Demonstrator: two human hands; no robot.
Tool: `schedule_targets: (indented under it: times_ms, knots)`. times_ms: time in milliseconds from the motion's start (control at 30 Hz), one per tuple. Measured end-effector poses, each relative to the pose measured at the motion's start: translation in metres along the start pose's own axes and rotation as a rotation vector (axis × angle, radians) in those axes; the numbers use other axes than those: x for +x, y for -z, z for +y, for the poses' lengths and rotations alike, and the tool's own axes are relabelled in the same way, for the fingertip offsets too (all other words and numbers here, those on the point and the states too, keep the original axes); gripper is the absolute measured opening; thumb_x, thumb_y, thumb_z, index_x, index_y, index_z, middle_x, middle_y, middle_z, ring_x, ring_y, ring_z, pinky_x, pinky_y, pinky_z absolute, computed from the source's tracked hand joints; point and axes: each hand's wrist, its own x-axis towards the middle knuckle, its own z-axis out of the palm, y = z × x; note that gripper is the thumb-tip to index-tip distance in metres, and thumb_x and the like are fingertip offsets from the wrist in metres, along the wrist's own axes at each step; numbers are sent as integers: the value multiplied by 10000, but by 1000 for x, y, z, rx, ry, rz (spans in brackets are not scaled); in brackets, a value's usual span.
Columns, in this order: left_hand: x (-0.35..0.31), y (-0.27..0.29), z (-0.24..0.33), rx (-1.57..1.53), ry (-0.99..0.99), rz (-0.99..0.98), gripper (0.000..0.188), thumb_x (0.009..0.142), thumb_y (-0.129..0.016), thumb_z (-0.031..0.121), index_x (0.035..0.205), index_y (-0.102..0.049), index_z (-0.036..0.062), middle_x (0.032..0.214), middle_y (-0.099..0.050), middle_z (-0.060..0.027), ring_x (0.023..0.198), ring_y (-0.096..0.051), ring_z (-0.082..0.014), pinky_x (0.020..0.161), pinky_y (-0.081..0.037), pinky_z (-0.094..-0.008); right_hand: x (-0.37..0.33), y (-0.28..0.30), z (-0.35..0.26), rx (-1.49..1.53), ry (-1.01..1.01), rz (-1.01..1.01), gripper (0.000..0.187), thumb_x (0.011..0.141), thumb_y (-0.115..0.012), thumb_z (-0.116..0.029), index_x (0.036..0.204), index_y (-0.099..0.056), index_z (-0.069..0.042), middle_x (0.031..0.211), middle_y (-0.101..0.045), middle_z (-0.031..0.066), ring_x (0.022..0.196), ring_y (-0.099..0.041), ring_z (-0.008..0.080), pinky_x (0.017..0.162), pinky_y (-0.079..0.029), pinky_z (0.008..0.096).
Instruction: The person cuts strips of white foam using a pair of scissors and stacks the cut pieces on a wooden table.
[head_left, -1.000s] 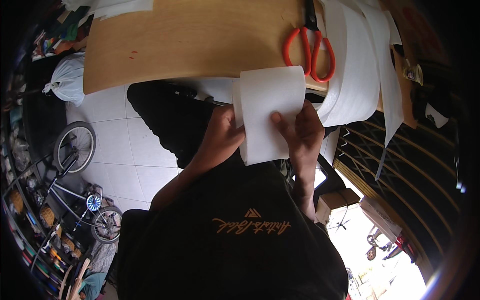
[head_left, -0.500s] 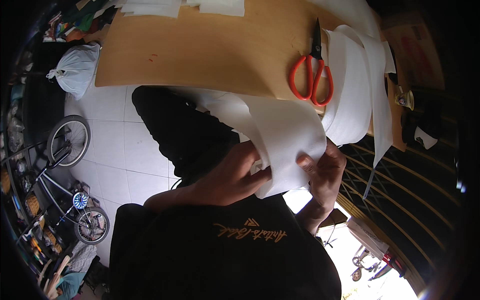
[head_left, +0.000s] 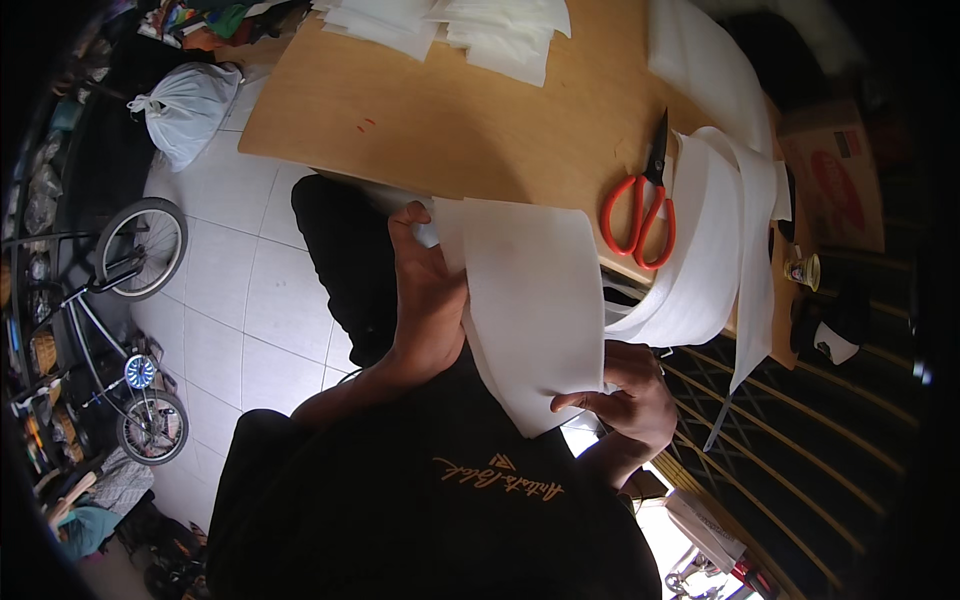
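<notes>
A wide white foam strip [head_left: 535, 300] hangs in front of my chest, held by both hands. My left hand [head_left: 425, 300] grips its left edge with the palm behind the sheet. My right hand [head_left: 625, 395] pinches its lower right corner. The strip runs on to the right into a loose white coil [head_left: 715, 240] lying on the wooden table [head_left: 450, 110]. Red-handled scissors [head_left: 645, 205] lie on the table just left of the coil, apart from both hands.
Stacks of cut white sheets [head_left: 450, 22] lie at the table's far edge. A white tied bag [head_left: 190, 105] and a bicycle [head_left: 120, 330] stand on the tiled floor to the left. A cardboard box [head_left: 835, 175] and a small jar [head_left: 802, 270] are at the right.
The strip has been drawn out longer and swung down to the right. My right hand has dropped from the sheet's upper side to its lower corner. The view has tilted up over the table.
</notes>
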Motion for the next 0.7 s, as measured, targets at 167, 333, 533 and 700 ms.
schedule_targets:
  times_ms: [167, 333, 533, 700]
  knots:
    - [-2, 17, -5, 20, 26, 63, 457, 904, -593, -21, 1279, -333, -4, 1120, -592, -164, 992, -656, -196, 819, -579, -336, 9, -3, -6, -149, 28, -14, 284, 699, -796, -98, 959, -694, -51, 828, -683, 90, 696, -657, 266, 608, -510, 356]
    - [8, 38, -1, -6, 143, 262, 426, 934, -548, 8, 1302, -333, 0, 1110, -600, -150, 965, -661, -198, 803, -574, -319, 15, -3, -8, -217, 51, -19, 269, 728, -783, -158, 941, -656, -51, 765, -627, 82, 655, -615, 281, 585, -489, 384]
    - [46, 129, -47, 115, 285, 426, 445, 965, -505, 79, 1348, -298, -16, 1176, -585, -160, 1061, -607, -246, 918, -500, -387, 23, -25, -14, -342, -168, -239, 231, 771, -735, -181, 867, -568, -53, 796, -587, 67, 765, -621, 279, 653, -508, 388]
    - [57, 196, -73, 184, 261, 199, 402, 959, -506, 109, 1323, -386, -11, 1205, -580, -156, 1134, -557, -267, 1015, -417, -433, 22, -39, -5, -272, -158, -293, 160, 806, -678, -171, 894, -594, -68, 834, -590, 78, 834, -626, 275, 721, -498, 384]
